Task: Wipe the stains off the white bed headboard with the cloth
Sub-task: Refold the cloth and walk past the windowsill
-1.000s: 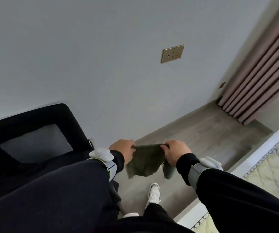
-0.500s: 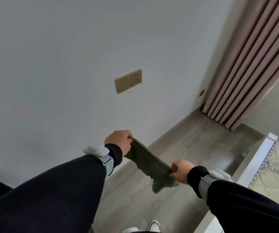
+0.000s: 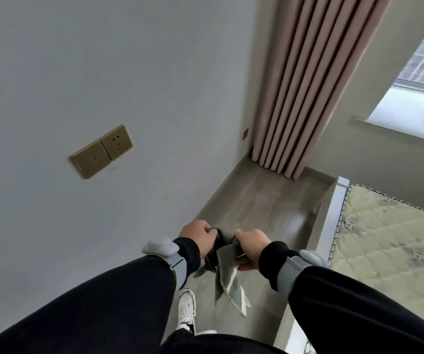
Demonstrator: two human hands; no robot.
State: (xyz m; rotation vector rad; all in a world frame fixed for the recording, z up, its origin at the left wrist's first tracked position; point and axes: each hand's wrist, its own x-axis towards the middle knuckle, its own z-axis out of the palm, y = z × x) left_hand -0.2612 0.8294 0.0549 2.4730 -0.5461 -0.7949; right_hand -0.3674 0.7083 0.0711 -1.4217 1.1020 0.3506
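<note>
Both arms in black long sleeves [image 3: 98, 302]; grey wristbands [image 3: 177, 264] carrying pale rounded pods [image 3: 158, 247]; white shoe [image 3: 186, 309], lower centre.

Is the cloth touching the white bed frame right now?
Apart. Head view: the cloth hangs from the left hand and right hand, with bare floor showing between it and the white bed frame.

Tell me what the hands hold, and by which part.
The left hand and the right hand both grip the cloth by its bunched upper edge. The rest hangs loose below them.
</note>
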